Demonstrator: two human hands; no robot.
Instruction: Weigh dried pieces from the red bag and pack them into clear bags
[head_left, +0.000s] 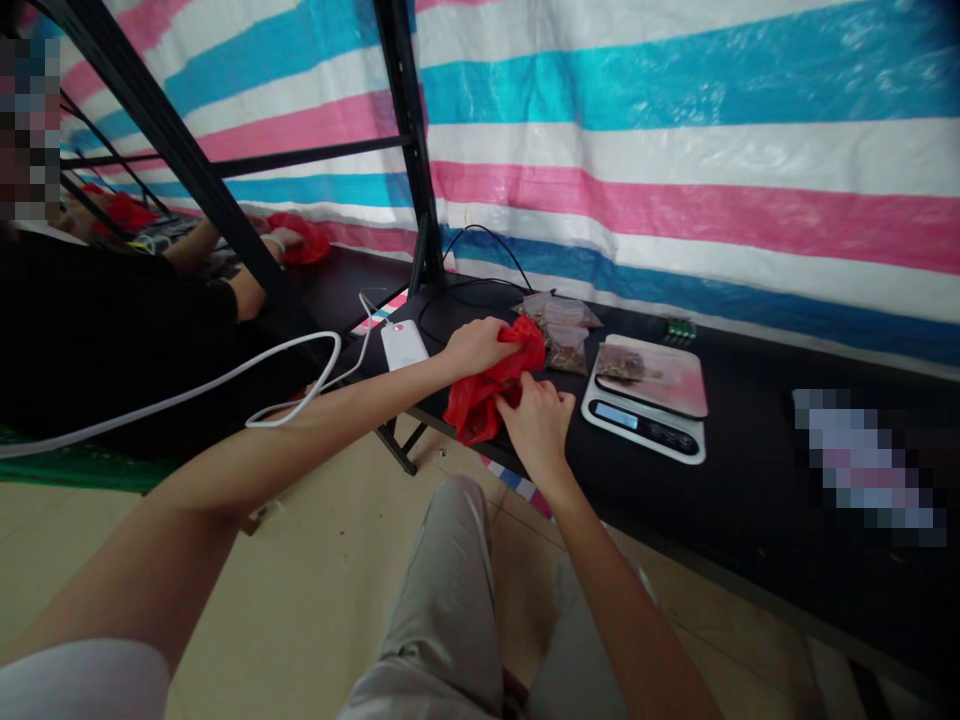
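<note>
A crumpled red plastic bag is between my hands at the near edge of the black table. My left hand is closed on its upper part, with the fingertips hidden in the folds. Lower down, my right hand pinches the bag's near side. Just behind the bag lie several small clear zip bags with brown dried bits inside. To the right of my right hand stands a white kitchen scale with a lit display. One more zip bag of dried bits rests on its plate.
A white power bank with a white cable lies left of the bag, the cable looping over my left arm. Batteries sit behind the scale. Black metal posts rise at left, where a co-worker's hand holds another red bag.
</note>
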